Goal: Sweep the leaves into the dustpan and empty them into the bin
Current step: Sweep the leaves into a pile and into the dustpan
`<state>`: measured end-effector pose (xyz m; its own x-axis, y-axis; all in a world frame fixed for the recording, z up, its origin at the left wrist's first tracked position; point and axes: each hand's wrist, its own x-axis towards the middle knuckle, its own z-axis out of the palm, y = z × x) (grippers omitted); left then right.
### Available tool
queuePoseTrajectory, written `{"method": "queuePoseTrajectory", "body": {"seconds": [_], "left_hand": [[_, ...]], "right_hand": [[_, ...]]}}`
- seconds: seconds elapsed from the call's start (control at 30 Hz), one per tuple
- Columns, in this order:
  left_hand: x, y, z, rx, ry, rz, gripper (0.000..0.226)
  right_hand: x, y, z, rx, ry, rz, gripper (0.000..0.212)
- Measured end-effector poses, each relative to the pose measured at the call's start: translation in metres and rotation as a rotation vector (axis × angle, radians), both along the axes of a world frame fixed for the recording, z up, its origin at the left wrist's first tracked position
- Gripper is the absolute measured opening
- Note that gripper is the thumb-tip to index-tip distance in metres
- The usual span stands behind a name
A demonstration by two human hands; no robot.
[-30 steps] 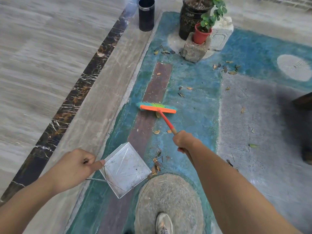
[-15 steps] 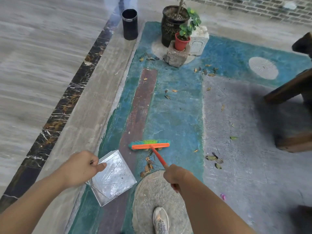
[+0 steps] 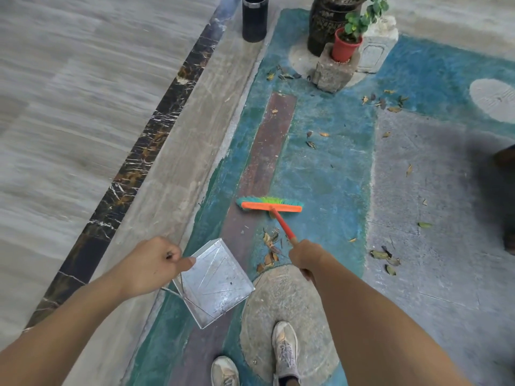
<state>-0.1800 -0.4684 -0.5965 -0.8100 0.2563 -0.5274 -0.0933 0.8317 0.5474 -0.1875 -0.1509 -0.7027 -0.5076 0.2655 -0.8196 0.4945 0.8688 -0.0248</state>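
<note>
Fingers of the left hand [image 3: 152,264] are curled closed around the thin wire handle [image 3: 171,291] of the metal dustpan [image 3: 220,285], with the thumb laid forward onto its rear edge. The dustpan is seen in the lower centre of the frame, its open mouth turned toward the upper right; whether its front edge touches the floor cannot be told. Fingers of the right hand [image 3: 305,257] are wrapped tightly around the handle of the broom [image 3: 270,206], a little right of the centre. The red handle runs up and to the left from this hand to the orange broom head, whose green and blue bristles are turned to the top of the frame. The head is seen over the painted floor [image 3: 328,168], across the border between a brown stripe and the blue-green area. A small pile of dry leaves [image 3: 270,252] is found between the broom head and the dustpan, just beside the mouth of the pan. More leaves are scattered at the right and near the top, around a stone block [image 3: 331,73] that carries a red pot [image 3: 344,48] with a green plant. A black bin [image 3: 254,20] is standing upright at the top of the frame, well apart from the dustpan. Two light shoes [image 3: 284,349] are visible at the bottom edge
</note>
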Motion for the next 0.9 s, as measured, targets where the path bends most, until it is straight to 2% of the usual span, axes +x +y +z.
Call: {"method": "queuePoseTrajectory", "body": {"seconds": [0.17, 0.3, 0.37, 0.47, 0.53, 0.67, 0.8, 0.9], "left_hand": [[-0.001, 0.005, 0.006, -0.020, -0.043, 0.046, 0.064], [0.001, 0.017, 0.016, -0.063, -0.034, 0.007, 0.063], [0.001, 0.021, 0.020, -0.075, -0.028, -0.021, 0.064], [0.003, 0.023, 0.023, -0.068, -0.023, -0.053, 0.064], [0.006, 0.025, 0.024, -0.066, -0.004, -0.075, 0.065], [0.011, 0.027, 0.019, -0.060, 0.016, -0.094, 0.065], [0.016, 0.029, 0.017, -0.090, 0.052, -0.106, 0.064], [0.016, 0.033, 0.021, -0.078, 0.033, -0.098, 0.064]], "right_hand": [[0.057, 0.001, 0.013, -0.039, -0.064, -0.018, 0.053], [0.094, 0.015, 0.035, -0.104, -0.139, -0.229, 0.030], [0.109, 0.018, 0.045, -0.127, -0.148, -0.301, 0.027], [0.118, 0.018, 0.047, -0.137, -0.066, -0.396, 0.035], [0.113, 0.020, 0.042, -0.130, -0.019, -0.452, 0.030], [0.105, 0.023, 0.029, -0.094, -0.008, -0.424, 0.035], [0.119, 0.024, 0.022, -0.155, -0.085, -0.447, 0.041], [0.135, 0.030, 0.028, -0.216, -0.142, -0.503, 0.055]]}}
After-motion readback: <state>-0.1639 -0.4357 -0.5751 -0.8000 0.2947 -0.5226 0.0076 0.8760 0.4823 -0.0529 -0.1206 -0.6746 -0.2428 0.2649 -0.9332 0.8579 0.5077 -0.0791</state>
